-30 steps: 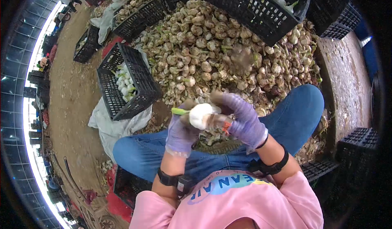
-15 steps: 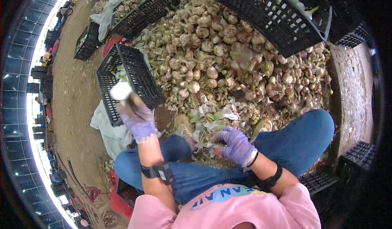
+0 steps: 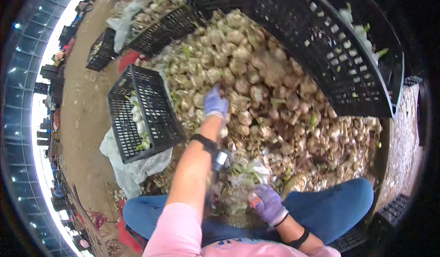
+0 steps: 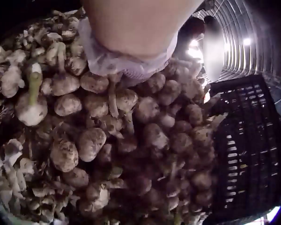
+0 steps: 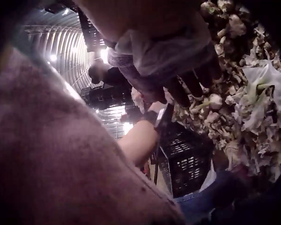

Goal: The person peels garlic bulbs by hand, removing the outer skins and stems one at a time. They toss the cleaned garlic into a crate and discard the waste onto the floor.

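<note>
My gloved left hand (image 3: pixel 216 103) reaches out to the heap of unpeeled garlic bulbs (image 3: pixel 245 55), its fingertips right among the bulbs. In the left wrist view the forearm and glove cuff (image 4: pixel 126 65) hide the fingers, so I cannot tell whether they grip a bulb. My gloved right hand (image 3: pixel 269 204) hangs low over the loose garlic skins (image 3: pixel 250 172), with a small orange-red patch near the thumb. Its fingers (image 5: pixel 192 86) are loosely bent in the right wrist view, and no bulb shows in them. Peeled white garlic (image 3: pixel 137 115) lies in the black crate (image 3: pixel 158 105) at left.
A large black crate (image 3: pixel 321 50) with peeled garlic in it stands over the heap's right side. More crates (image 3: pixel 160 27) stand at the back left. White sheeting (image 3: pixel 137 170) lies under the left crate. The person's bent knees (image 3: pixel 337 199) frame the near side.
My left hand took a peeled garlic bulb from between both hands to the left crate; the hand is now out at the heap without that white bulb. The right hand has dropped lower.
</note>
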`<state>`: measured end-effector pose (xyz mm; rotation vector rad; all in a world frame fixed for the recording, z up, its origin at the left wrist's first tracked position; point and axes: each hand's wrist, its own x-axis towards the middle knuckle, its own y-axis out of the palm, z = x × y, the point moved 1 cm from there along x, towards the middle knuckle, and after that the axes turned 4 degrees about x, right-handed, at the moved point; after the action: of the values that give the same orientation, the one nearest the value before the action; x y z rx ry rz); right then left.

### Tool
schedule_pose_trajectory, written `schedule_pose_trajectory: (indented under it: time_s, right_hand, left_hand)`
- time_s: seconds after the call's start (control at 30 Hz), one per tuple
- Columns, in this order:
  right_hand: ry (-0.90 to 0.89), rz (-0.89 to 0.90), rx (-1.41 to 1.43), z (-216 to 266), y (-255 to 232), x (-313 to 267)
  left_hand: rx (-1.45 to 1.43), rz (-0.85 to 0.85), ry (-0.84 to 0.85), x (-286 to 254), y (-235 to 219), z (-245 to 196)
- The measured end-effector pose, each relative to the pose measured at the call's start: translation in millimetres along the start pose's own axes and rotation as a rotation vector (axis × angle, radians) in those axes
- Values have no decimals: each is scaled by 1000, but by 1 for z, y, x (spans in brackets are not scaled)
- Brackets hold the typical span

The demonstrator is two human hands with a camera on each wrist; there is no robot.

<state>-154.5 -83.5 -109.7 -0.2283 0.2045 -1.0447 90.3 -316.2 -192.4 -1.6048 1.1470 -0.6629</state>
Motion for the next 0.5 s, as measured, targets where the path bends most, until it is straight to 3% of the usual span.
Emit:
schedule_pose_trajectory:
  time_s: [0.03,0.07,0.13,0.17,0.2,0.23,0.3,0.33,0.4,0.43,0.47,0.5]
  right_hand:
    - [69,36,4,-6,2,1]
    - [43,39,5,-4,3,3]
    - [284,6,99,-1,1,4]
    - [221,-28,52,7,-4,8]
    - [201,-30,52,3,1,6]
    - [192,-135,248,-7,9,3]
    - [195,-286,519,-9,13,-1]
    - [111,-320,443,-10,12,-1]
    - [137,-365,689,11,8,-1]
    - [79,-341,657,25,0,2]
    - [20,-317,625,36,-6,2]
    - [35,-395,828,33,1,-8]
  left_hand:
    - [73,56,-93,6,2,-4]
    - [105,-72,-16,8,11,1]
    - [181,9,42,6,8,2]
    - [181,-11,43,-6,2,-1]
    - [-378,80,-62,-29,-20,-15]
    - [-937,178,-154,-52,-37,-24]
    - [-1325,432,-174,-92,-53,-25]
    - [-1114,260,32,-116,-38,-20]
    - [-1311,451,18,-181,-80,-38]
    - [-1217,469,127,-204,-84,-34]
    - [-1135,368,212,-229,-83,-32]
    - [-1112,370,238,-248,-97,-35]
